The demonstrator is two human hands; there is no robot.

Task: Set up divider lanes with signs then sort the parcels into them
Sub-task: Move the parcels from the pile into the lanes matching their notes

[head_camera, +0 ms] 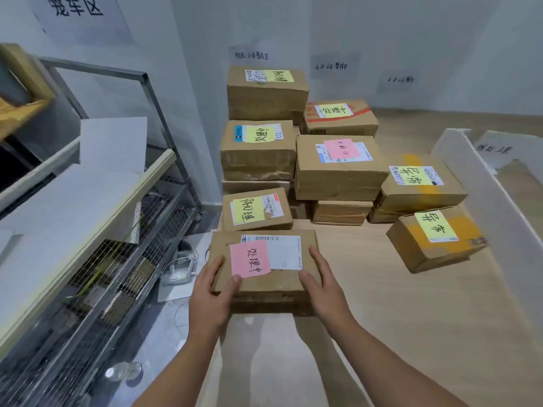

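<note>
A flat cardboard parcel (pixel 291 282) with a pink note and a white shipping label sits in front of me, held from both sides. My left hand (pixel 210 295) grips its left edge, thumb on top by the pink note. My right hand (pixel 321 284) grips its right edge, thumb on the lid. Behind it stands a pile of parcels (pixel 338 168) with yellow or pink notes. A white divider board (pixel 496 195) stands on edge at the right, with a paper sign (pixel 496 149) behind it.
A wire-mesh metal rack (pixel 123 259) with white boards (pixel 111 145) on it fills the left side. A white device with cables (pixel 179 271) lies on the floor by the rack. Paper signs (pixel 332 66) hang on the back wall. Two yellow-noted parcels (pixel 435 239) sit near the divider.
</note>
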